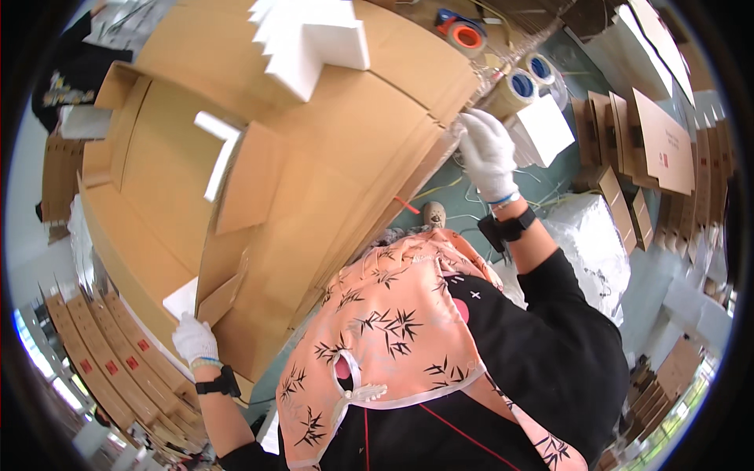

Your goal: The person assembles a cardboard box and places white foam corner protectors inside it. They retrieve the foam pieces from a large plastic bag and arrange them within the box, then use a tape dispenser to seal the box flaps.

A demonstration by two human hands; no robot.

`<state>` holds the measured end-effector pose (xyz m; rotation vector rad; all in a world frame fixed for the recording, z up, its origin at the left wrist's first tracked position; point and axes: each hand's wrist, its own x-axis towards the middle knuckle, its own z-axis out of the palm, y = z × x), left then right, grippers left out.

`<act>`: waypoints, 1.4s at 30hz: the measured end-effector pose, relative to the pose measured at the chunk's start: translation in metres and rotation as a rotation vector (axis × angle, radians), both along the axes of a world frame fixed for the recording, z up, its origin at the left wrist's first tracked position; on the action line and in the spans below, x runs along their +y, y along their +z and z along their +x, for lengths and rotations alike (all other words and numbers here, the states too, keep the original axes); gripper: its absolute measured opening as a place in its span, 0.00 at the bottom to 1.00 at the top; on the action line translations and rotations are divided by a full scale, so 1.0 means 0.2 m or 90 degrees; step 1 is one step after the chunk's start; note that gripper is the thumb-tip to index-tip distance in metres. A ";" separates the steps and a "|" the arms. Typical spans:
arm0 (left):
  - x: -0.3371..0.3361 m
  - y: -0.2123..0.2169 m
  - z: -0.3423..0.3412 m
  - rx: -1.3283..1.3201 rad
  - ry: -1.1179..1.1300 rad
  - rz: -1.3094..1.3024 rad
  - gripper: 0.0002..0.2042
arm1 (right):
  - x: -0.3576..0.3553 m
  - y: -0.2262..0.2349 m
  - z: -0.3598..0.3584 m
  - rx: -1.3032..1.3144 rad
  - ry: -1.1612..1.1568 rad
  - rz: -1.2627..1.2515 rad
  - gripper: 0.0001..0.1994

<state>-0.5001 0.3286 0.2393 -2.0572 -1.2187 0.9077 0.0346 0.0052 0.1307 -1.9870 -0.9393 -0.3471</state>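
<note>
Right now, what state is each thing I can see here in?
Large brown cardboard box: flaps open, tilted toward the person.
White foam blocks: lying on the box.
Left hand, white-gloved: gripping the box's lower edge.
Right hand, white-gloved: on the box's far corner.
Brown tape rolls: lying loose.

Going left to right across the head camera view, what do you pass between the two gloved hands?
Left hand on the big cardboard box → white foam block → right hand → tape rolls → flat cartons.
</note>
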 end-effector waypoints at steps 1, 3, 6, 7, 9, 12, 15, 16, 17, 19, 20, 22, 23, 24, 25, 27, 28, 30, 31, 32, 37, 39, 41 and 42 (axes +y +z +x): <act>0.01 0.03 -0.02 0.004 0.006 0.002 0.20 | -0.15 -0.09 0.03 0.033 -0.092 -0.040 0.14; 0.08 0.06 -0.10 0.006 0.059 -0.008 0.19 | -0.38 -0.25 0.13 0.093 -0.298 -0.129 0.14; 0.15 0.10 -0.20 0.028 0.088 -0.014 0.19 | -0.46 -0.26 0.37 0.171 -0.408 -0.131 0.15; 0.18 0.07 -0.24 0.025 0.057 -0.007 0.19 | -0.49 -0.30 0.53 0.184 -0.377 -0.130 0.17; 0.12 0.02 -0.14 0.041 0.098 -0.009 0.20 | -0.40 -0.27 0.84 0.061 -0.291 -0.188 0.17; 0.30 0.19 -0.51 0.034 0.092 0.019 0.20 | 0.24 0.01 0.68 0.259 -0.264 -0.122 0.23; 0.30 0.20 -0.60 -0.013 0.129 0.019 0.20 | 0.57 -0.01 0.85 0.135 -0.217 -0.305 0.25; 0.30 0.23 -0.53 -0.031 0.144 0.029 0.19 | 0.66 0.01 0.87 0.115 -0.178 -0.360 0.25; 0.31 0.27 -0.54 -0.040 0.165 0.024 0.18 | 0.73 0.02 0.90 0.142 -0.190 -0.376 0.25; 0.34 0.32 -0.47 -0.049 0.181 0.035 0.17 | 0.74 -0.03 1.08 0.195 -0.238 -0.424 0.24; 0.33 0.31 -0.49 -0.037 0.178 0.040 0.17 | 0.73 0.04 1.08 0.193 -0.222 -0.468 0.25; 0.29 0.32 -0.42 -0.031 0.214 0.034 0.17 | 0.64 0.05 1.13 0.181 -0.193 -0.460 0.25; 0.25 0.32 -0.41 -0.021 0.214 0.038 0.17 | 0.61 0.13 1.09 0.353 -0.206 -0.420 0.25; 0.21 0.32 -0.40 -0.018 0.211 0.043 0.17 | 0.54 0.18 1.00 0.321 -0.214 -0.329 0.23; 0.22 0.32 -0.37 -0.023 0.199 0.049 0.17 | 0.39 0.11 1.01 0.480 -0.163 -0.065 0.19; 0.19 0.31 -0.35 -0.026 0.221 0.049 0.17 | 0.13 0.20 0.84 0.401 0.044 -0.040 0.16; 0.19 0.30 -0.34 -0.027 0.224 0.043 0.17 | 0.12 0.31 0.64 0.434 0.103 -0.051 0.17; 0.21 0.32 -0.29 -0.044 0.230 0.009 0.17 | 0.17 0.45 0.28 0.615 0.228 -0.026 0.19; 0.23 0.36 -0.25 -0.042 0.221 -0.019 0.17 | 0.23 0.47 0.12 0.765 0.272 0.009 0.21; 0.25 0.38 -0.23 -0.042 0.213 -0.049 0.17 | 0.30 0.46 0.00 1.022 0.345 0.106 0.22; 0.26 0.40 -0.18 -0.069 0.183 -0.071 0.17 | 0.85 0.54 -0.40 1.200 0.446 0.206 0.23; 0.23 0.40 -0.15 -0.081 0.169 -0.069 0.16 | 0.99 0.47 -0.40 1.115 0.477 0.241 0.22; 0.22 0.40 -0.12 -0.090 0.155 -0.072 0.16 | 1.08 0.40 -0.40 1.021 0.429 0.230 0.22; 0.22 0.40 -0.11 -0.094 0.149 -0.074 0.16 | 1.12 0.38 -0.41 0.972 0.407 0.225 0.22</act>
